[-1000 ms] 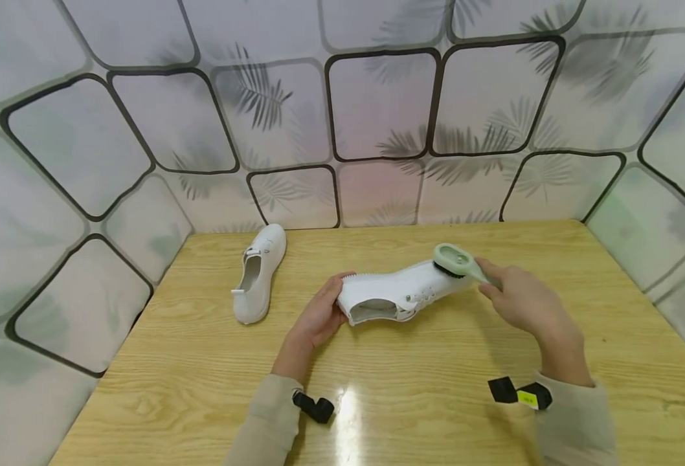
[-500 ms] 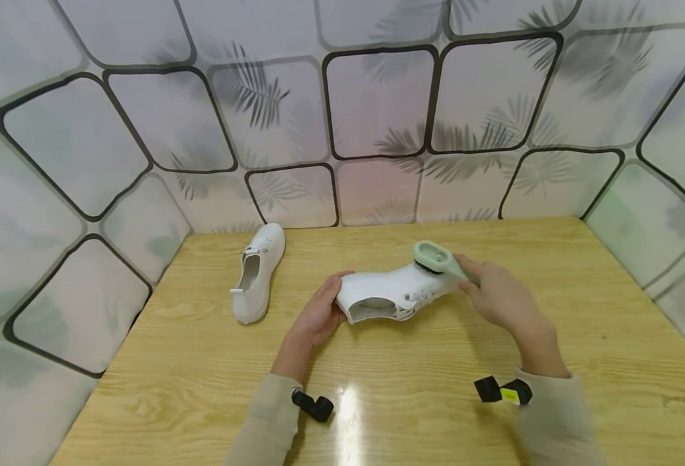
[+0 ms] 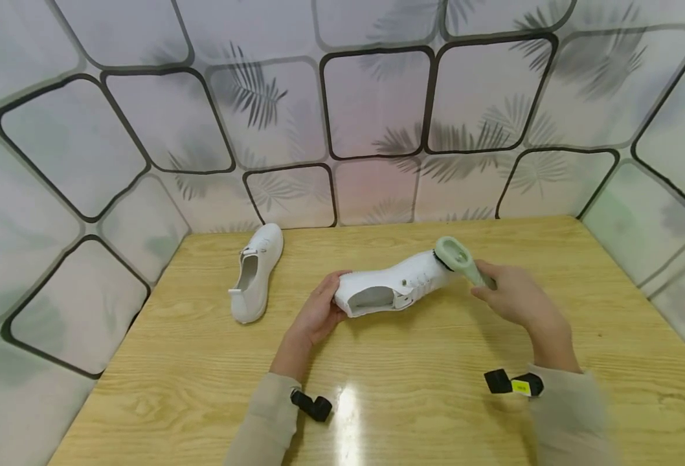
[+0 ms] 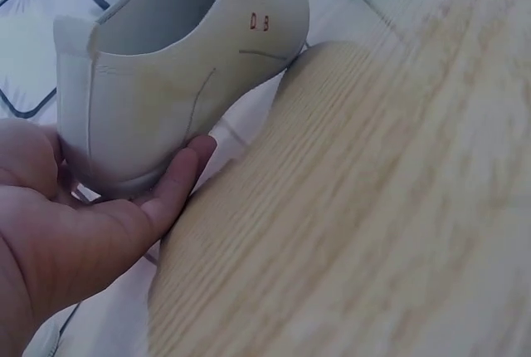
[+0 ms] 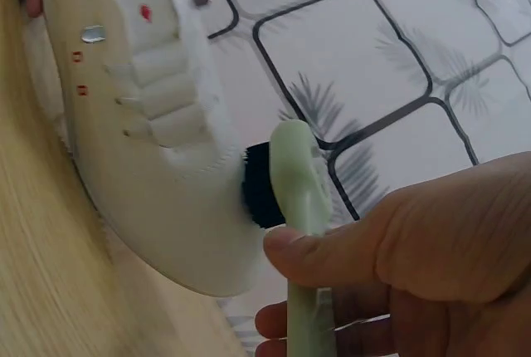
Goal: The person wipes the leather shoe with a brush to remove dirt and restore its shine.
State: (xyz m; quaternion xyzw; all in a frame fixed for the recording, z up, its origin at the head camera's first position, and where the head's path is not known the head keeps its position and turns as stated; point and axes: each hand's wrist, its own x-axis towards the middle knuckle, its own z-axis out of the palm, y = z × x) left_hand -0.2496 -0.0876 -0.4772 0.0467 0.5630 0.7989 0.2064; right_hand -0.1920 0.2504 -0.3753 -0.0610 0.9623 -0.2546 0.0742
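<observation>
My left hand (image 3: 318, 314) grips the heel of a white shoe (image 3: 377, 291), with fingers curled under the sole in the left wrist view. The shoe is tilted on its side, its opening facing me and its toe pointing right. In my right hand (image 3: 520, 294) is a pale green brush (image 3: 456, 254), held by its handle with the thumb pressed along it. Dark bristles (image 5: 260, 187) meet the shoe's toe area in the right wrist view. Small red marks show on the shoe's side (image 4: 260, 22).
A second white shoe (image 3: 257, 272) stands upright on the wooden table (image 3: 412, 395), left of my left hand. Patterned walls (image 3: 377, 103) with dark outlines and leaf prints enclose the table at the back and both sides.
The brush moved left along the shoe's front, then back right to the toe. The shoe's toe end has risen slightly, and the left hand keeps its grip on the heel.
</observation>
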